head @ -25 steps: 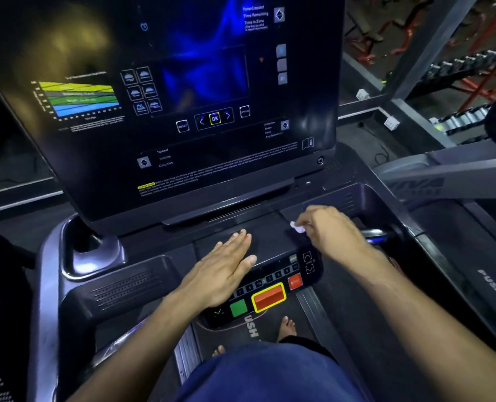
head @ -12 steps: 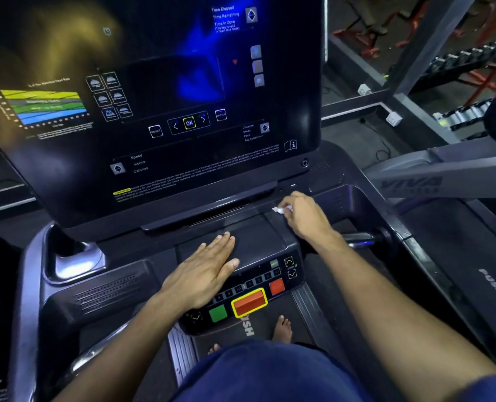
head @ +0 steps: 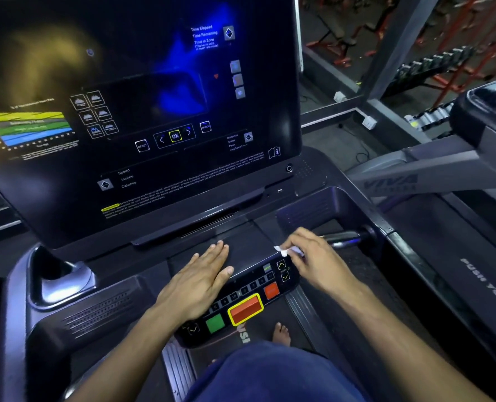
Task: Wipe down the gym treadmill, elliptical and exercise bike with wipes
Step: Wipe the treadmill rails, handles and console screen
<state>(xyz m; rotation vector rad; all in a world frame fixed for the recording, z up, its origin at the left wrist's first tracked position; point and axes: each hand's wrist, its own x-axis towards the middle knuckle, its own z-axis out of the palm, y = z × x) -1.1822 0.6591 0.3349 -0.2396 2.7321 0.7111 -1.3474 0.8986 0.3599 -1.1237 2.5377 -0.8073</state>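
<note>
Pinching a soft, light, crumpled wipe point(head: 288, 251), the right hand point(head: 313, 256) works the treadmill console's point(head: 336, 204) right edge; the left hand point(head: 196, 281) rests flat, grasping nothing.

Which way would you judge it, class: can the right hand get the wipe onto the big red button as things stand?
Probably yes: the right hand pinching the wipe sits near the red button, which is uncovered; the left hand lies beside it.

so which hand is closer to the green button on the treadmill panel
Left. The left hand lies flat on the panel, its heel just up and left of the green button. The right hand pinches the wipe at the panel's far right end.
</note>
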